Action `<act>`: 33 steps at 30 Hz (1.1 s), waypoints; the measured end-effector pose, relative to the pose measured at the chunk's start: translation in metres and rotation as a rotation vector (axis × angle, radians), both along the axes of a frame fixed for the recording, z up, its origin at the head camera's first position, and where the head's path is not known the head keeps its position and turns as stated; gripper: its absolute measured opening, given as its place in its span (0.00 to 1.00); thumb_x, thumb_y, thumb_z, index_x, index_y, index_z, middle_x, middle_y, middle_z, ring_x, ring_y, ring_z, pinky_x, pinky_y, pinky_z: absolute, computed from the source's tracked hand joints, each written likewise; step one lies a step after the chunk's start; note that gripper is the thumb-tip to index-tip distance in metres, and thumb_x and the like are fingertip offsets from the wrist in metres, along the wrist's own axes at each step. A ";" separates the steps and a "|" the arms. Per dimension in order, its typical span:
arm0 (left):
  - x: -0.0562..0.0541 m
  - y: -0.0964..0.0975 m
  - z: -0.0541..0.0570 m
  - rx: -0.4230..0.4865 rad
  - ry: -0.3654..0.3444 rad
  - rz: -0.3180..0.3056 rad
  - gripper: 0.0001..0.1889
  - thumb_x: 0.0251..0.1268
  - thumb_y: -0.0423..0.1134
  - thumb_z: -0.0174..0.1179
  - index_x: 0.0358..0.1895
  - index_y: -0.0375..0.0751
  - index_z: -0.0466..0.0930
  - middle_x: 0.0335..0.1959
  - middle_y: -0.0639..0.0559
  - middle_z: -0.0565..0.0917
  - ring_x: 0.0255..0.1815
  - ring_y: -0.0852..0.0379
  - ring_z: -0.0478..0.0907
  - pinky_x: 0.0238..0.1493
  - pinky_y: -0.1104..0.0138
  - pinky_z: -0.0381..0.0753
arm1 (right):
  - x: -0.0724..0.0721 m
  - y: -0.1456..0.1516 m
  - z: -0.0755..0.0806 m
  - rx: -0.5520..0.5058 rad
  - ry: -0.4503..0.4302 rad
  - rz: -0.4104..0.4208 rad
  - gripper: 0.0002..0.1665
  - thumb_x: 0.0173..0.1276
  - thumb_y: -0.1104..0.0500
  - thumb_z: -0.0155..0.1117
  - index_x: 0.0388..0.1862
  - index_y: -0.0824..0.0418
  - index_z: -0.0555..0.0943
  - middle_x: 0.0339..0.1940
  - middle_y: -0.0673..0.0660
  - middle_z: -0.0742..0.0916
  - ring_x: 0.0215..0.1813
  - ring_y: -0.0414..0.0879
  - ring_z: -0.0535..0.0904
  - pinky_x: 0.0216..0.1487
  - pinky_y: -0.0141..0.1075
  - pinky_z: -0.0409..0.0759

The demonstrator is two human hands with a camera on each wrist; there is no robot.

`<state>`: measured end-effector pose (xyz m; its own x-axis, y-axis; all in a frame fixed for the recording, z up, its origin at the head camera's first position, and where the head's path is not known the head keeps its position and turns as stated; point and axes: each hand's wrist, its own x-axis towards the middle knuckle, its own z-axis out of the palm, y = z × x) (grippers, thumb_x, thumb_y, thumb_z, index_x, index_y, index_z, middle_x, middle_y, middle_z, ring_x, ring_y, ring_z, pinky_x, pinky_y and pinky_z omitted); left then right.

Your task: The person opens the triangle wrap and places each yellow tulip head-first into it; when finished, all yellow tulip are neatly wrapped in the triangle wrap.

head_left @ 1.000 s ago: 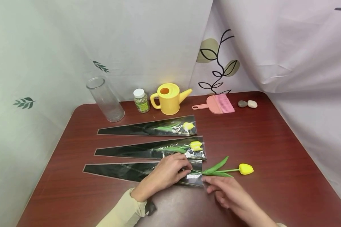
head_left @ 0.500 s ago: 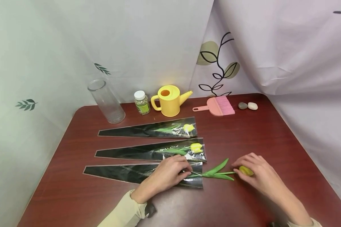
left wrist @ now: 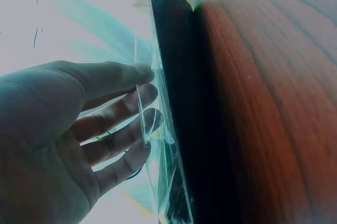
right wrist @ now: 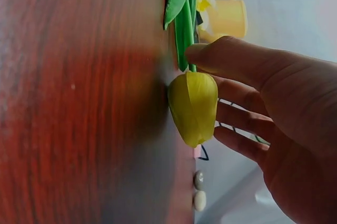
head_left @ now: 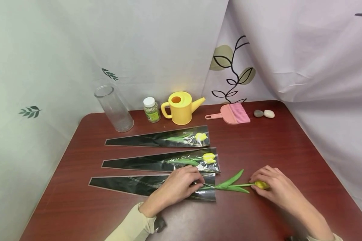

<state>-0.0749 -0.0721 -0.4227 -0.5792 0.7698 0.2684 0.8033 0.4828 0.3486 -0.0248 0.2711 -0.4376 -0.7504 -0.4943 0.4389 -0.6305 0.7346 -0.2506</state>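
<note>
A yellow tulip (right wrist: 192, 111) with green leaves (head_left: 230, 180) lies along the table, its lower stem inside the nearest flower sleeve (head_left: 117, 184). This sleeve is long and tapered, black behind with a clear front. My left hand (head_left: 179, 185) pinches the clear film near the sleeve's wide right end; in the left wrist view the film (left wrist: 143, 113) stands away from the black back. Just below the bloom, my right hand (head_left: 277, 185) pinches the tulip stem between thumb and fingers. The bloom sits beside the palm, partly covered by that hand in the head view.
Two more sleeves, the middle one (head_left: 138, 163) and the far one (head_left: 138, 140), each hold a yellow tulip. Along the back stand a glass vase (head_left: 116, 110), a jar (head_left: 152, 111) and a yellow watering can (head_left: 181, 110). A pink brush (head_left: 229, 113) and two stones (head_left: 268, 114) lie right.
My right hand has moved right from the sleeve's mouth to the tulip's bloom end and now pinches the stem there. The left hand stays at the sleeve.
</note>
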 end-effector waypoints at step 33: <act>0.001 0.004 0.002 0.040 0.005 -0.019 0.03 0.64 0.43 0.67 0.38 0.52 0.87 0.36 0.64 0.80 0.41 0.66 0.75 0.43 0.71 0.75 | -0.003 -0.087 -0.010 -0.165 -0.134 0.076 0.14 0.49 0.59 0.77 0.31 0.44 0.82 0.32 0.35 0.81 0.39 0.33 0.76 0.56 0.51 0.74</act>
